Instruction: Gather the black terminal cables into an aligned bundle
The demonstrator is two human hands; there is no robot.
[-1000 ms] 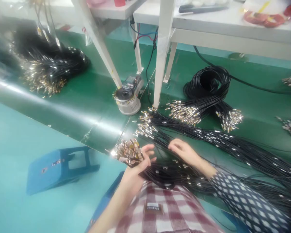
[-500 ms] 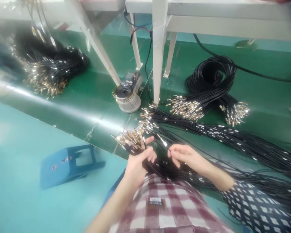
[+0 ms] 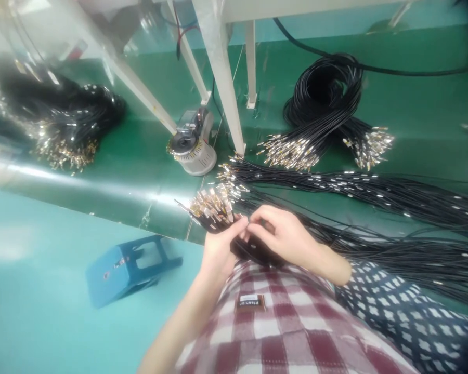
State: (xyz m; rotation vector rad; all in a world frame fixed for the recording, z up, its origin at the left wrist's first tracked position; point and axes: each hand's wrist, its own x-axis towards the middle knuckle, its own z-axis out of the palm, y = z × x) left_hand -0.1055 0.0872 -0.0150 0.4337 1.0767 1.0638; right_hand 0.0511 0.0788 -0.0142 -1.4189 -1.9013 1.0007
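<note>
My left hand (image 3: 221, 250) is closed around a bundle of black cables (image 3: 215, 209), whose metal connector ends fan out above the thumb. Right beside it, my right hand (image 3: 287, 238) pinches a thin black cable at the left thumb; the pinched part is mostly hidden by the fingers. Below the hands, the dark cable lengths hang against a checked apron (image 3: 273, 311). Just behind the held bundle lies another row of metal-tipped cables (image 3: 234, 182), trailing off to the right.
A coiled cable bundle (image 3: 323, 98) lies on the green surface at the back right, and another cable heap (image 3: 74, 119) at the left. A round white device (image 3: 195, 156) stands by the pale table legs (image 3: 222, 78). A blue stool (image 3: 128, 267) is on the floor.
My right hand has moved left with the cable, from a gap beside the bundle to touching my left hand. The camera view has shifted slightly.
</note>
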